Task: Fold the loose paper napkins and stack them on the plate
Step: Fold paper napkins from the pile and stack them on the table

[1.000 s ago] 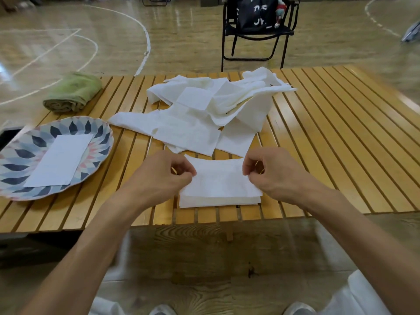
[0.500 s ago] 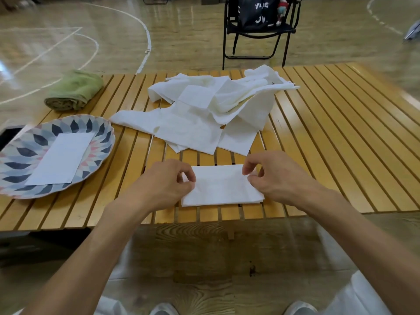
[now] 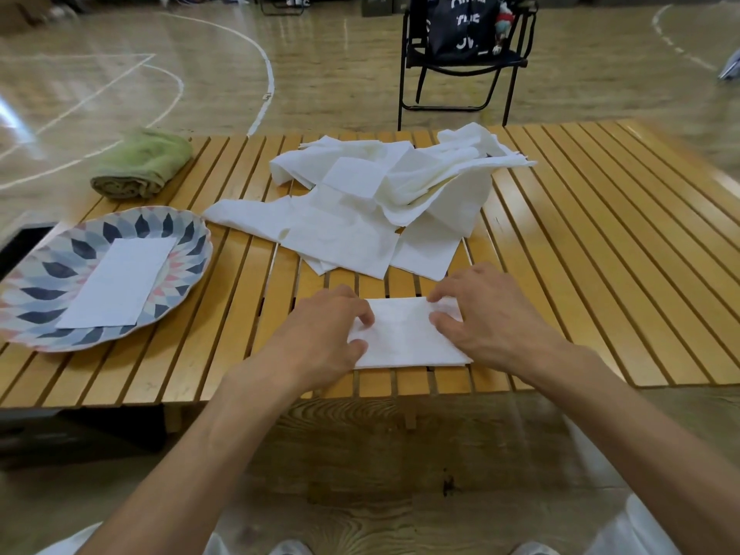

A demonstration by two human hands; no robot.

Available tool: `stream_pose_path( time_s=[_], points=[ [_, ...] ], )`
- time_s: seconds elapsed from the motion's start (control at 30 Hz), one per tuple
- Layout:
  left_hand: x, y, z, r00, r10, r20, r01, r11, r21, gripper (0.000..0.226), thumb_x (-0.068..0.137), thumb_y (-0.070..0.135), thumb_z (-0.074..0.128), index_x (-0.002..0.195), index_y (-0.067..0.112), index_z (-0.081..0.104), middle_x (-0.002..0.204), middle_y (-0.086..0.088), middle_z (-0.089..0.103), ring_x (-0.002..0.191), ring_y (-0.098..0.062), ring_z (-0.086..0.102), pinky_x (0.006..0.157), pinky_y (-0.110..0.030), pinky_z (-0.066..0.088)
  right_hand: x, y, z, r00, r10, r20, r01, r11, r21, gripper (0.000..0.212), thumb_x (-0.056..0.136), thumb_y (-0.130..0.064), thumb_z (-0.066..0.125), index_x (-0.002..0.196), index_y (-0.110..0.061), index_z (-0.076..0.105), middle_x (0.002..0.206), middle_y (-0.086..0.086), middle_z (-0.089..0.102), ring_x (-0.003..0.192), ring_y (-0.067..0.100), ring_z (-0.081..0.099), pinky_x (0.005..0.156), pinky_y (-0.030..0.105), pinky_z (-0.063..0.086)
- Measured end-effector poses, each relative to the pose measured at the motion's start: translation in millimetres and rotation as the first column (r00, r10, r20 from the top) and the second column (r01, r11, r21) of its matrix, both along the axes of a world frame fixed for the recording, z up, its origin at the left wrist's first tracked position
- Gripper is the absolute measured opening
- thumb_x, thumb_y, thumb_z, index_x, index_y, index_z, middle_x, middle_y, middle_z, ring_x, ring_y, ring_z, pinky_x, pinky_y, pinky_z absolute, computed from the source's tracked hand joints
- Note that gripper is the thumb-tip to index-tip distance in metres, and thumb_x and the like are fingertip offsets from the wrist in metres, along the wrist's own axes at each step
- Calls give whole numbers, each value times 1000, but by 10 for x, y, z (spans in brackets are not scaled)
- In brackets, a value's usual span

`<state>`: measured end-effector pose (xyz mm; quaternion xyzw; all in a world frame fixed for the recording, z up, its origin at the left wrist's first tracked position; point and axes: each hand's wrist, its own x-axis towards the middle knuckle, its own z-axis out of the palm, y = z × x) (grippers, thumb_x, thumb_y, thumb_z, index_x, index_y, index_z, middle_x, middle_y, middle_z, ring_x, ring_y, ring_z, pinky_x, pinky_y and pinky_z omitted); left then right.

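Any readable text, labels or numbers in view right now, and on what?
Bag on the chair: large white letters, partly cut off and folded; one line looks like "THE", the rest unreadable.
Napkins, plate, towel, table: no text.

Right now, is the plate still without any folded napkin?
No, one folded napkin already lies flat on the plate.

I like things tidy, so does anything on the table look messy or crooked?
Yes. The loose napkins lie in a crumpled, overlapping heap mid-table, some bunched up. The folded napkin on the plate sits slanted. The napkin under both hands looks flat and neat.
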<state>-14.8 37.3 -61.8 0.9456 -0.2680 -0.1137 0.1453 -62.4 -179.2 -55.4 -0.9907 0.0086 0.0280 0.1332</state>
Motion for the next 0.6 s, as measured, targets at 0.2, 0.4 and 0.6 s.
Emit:
stream_pose_path(
  time_s=[0.2,0.4,0.6],
  points=[
    [123,-50,-72,988,69,142,-66,998,-26,40,101,32,50,139,21,51,155,3,34,141,-19,34,116,-38,28,20,12,-70,988,32,-149,-20,997,80,59,101,-50,49,155,-32,32,167,-6,18,153,15,14,123,39,16],
    [208,-253,-205,986,97,132,-111,989,102,44,105,28,36,146,13,43,167,3,3,150,-20,18,118,-41,22,-28,55,-159,976,86,-200,-79,996,45,65,101,-53,45,159,-33,22,168,-7,11,155,15,9,125,42,16],
    [240,-316,-265,980,106,168,-130,982,138,45,104,26,31,146,12,39,166,4,12,146,-24,22,115,-41,24,-28,42,-185,975,108,-195,-106,994,20,65,102,-53,43,159,-32,19,169,-6,9,155,16,6,125,44,16]
  ],
)
